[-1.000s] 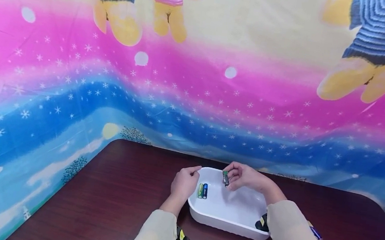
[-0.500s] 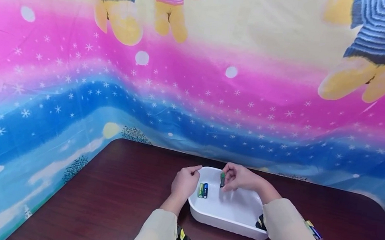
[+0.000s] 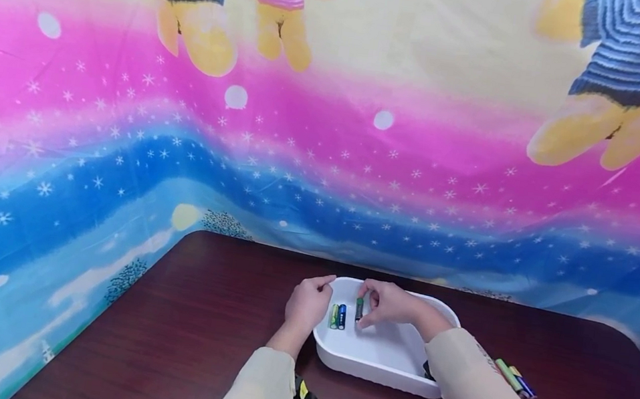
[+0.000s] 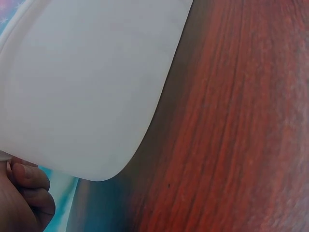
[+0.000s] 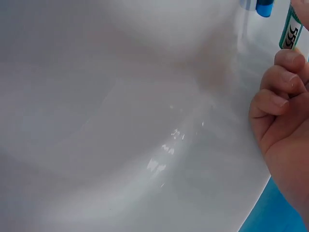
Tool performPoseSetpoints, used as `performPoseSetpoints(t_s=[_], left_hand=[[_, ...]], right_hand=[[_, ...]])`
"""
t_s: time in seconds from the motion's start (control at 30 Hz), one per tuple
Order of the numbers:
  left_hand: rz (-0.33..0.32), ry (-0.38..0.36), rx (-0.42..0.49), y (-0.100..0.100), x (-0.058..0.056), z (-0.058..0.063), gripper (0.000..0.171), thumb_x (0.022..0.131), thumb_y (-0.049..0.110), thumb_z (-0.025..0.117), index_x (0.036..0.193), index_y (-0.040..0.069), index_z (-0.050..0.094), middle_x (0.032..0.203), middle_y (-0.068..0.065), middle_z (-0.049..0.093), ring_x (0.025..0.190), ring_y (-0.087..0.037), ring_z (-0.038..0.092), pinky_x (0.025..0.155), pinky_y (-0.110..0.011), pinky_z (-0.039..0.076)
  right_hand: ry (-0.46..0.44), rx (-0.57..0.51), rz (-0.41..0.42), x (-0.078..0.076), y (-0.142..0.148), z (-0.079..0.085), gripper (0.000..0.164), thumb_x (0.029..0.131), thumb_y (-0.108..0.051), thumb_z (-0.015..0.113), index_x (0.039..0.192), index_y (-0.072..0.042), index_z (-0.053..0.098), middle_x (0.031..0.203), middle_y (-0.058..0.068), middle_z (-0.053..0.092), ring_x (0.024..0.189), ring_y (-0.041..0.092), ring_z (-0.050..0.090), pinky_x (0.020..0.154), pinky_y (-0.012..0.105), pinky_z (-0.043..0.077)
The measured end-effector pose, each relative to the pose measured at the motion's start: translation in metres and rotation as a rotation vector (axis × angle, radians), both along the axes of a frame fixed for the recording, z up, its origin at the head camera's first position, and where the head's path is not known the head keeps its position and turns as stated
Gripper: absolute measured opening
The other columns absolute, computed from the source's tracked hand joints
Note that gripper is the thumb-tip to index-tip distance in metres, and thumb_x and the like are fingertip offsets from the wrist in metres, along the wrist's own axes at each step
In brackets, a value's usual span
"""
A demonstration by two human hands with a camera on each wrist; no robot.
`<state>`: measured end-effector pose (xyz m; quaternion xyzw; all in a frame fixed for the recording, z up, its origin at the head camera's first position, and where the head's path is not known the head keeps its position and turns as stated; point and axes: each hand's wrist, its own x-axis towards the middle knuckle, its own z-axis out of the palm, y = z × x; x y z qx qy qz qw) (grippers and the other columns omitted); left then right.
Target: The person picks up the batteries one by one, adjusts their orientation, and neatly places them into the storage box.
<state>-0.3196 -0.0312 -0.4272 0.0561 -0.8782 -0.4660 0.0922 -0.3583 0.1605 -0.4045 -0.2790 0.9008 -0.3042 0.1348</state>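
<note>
A white plastic tray [image 3: 376, 369] stands on the table, its left rim held by my left hand [image 3: 307, 304]. In the left wrist view, curled fingers [image 4: 36, 193] show at the edge of the tray [image 4: 87, 96]. My right hand [image 3: 394, 303] pinches a green-and-black battery [image 3: 359, 310] between thumb and fingertips, low over the tray's inside. The number 555 is readable on this battery [image 5: 291, 32] in the right wrist view. Just left of it, a yellow-green battery [image 3: 334, 317] and a dark blue battery [image 3: 342, 318] lie side by side in the tray.
Right of the tray, a green battery [image 3: 508, 374] and a blue-and-yellow battery [image 3: 522, 382] lie on the dark wooden table [image 3: 207, 319], partly behind the right sleeve [image 3: 489, 390]. A printed cloth [image 3: 329, 126] hangs along the table's back and left edges.
My right hand has moved left and lower over the tray with the battery, which has turned more upright in view. More of the batteries at right shows beside the sleeve. The left hand stays put.
</note>
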Motion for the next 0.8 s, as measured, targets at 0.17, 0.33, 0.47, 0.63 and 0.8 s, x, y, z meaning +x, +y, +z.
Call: performPoseSetpoints(t_s=[0.17, 0.33, 0.47, 0.63, 0.8], left_hand=[[0.002, 0.007, -0.007, 0.000, -0.001, 0.000, 0.030, 0.091, 0.023, 0.051, 0.116, 0.027, 0.067, 0.119, 0.000, 0.063, 0.099, -0.020, 0.061, 0.069, -0.036, 0.047], [-0.002, 0.010, -0.003, 0.000, -0.001, -0.001, 0.030, 0.091, 0.023, 0.051, 0.116, 0.026, 0.067, 0.118, 0.000, 0.063, 0.101, -0.020, 0.060, 0.073, -0.039, 0.048], [0.000, 0.013, -0.010, 0.000, -0.001, -0.001, 0.030, 0.091, 0.023, 0.051, 0.115, 0.027, 0.068, 0.118, -0.001, 0.063, 0.100, -0.021, 0.061, 0.072, -0.039, 0.048], [-0.004, 0.012, -0.013, 0.000, 0.000, -0.001, 0.030, 0.091, 0.023, 0.052, 0.115, 0.026, 0.068, 0.117, -0.002, 0.063, 0.096, -0.021, 0.062, 0.068, -0.037, 0.047], [-0.006, 0.014, -0.012, 0.000, -0.002, -0.001, 0.030, 0.091, 0.023, 0.051, 0.116, 0.026, 0.067, 0.118, -0.001, 0.063, 0.100, -0.022, 0.061, 0.071, -0.039, 0.047]], right_hand=[[-0.012, 0.067, -0.016, 0.001, -0.005, -0.002, 0.049, 0.068, -0.030, 0.082, 0.106, -0.015, 0.056, 0.066, 0.002, 0.052, 0.058, 0.015, 0.046, 0.055, 0.028, 0.037], [-0.018, 0.121, -0.027, 0.002, -0.009, -0.004, 0.049, 0.069, -0.031, 0.081, 0.109, -0.017, 0.057, 0.069, 0.004, 0.053, 0.060, 0.016, 0.048, 0.056, 0.029, 0.038], [-0.001, 0.129, -0.021, 0.002, -0.010, -0.007, 0.051, 0.068, -0.032, 0.081, 0.110, -0.018, 0.057, 0.070, 0.003, 0.053, 0.061, 0.015, 0.047, 0.056, 0.029, 0.039], [0.057, 0.131, 0.028, 0.001, -0.012, -0.011, 0.053, 0.068, -0.033, 0.081, 0.112, -0.015, 0.057, 0.071, 0.000, 0.052, 0.061, 0.013, 0.047, 0.055, 0.028, 0.039], [0.089, 0.132, 0.054, 0.000, -0.014, -0.012, 0.053, 0.069, -0.032, 0.081, 0.111, -0.013, 0.057, 0.070, 0.000, 0.051, 0.061, 0.013, 0.045, 0.055, 0.029, 0.039]])
